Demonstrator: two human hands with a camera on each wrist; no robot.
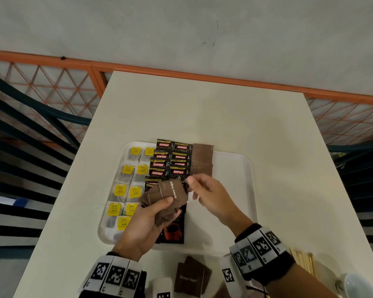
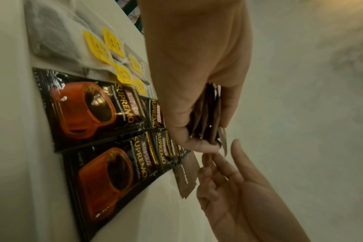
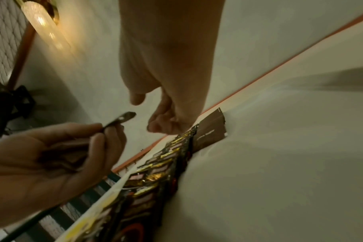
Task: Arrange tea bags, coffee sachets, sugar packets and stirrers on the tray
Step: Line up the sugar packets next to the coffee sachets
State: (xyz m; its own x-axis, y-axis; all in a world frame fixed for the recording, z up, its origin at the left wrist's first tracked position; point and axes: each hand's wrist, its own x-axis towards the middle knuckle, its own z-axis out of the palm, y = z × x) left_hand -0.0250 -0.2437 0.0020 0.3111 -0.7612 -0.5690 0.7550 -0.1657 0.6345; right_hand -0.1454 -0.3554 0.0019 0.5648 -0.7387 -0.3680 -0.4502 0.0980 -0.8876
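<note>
My left hand [image 1: 145,220] holds a fanned stack of brown sugar packets [image 1: 168,197] over the near end of the coffee sachets [image 1: 170,162], thumb clamped across the top packet, fingers curled underneath. This grip is firm and full. My right hand [image 1: 211,197] is empty: fingers loosely curved, thumb and forefinger close together at the stack's far right corner, just beside it. I cannot tell from any view whether they touch the paper yet.

Layout on the tray [image 1: 235,166]: tea bags [image 1: 127,190] in the left columns, coffee sachets in two overlapping columns in the middle, then a short column of laid sugar packets [image 1: 202,160] just right of the coffee, at the far end only.

Key relation: the laid column lies ahead and slightly right of the stack, just beyond my right fingertips. The right hand is clearly nearer to it. The laid packets run with their long sides across the tray, overlapping toward me.

Judgement: next packet should be peeled by the right hand and set at the column's near end, same orientation.

Stirrers [image 1: 303,260] and spare sugar packets [image 1: 192,276] lie on the desk [image 1: 202,108], not yet placed.
</note>
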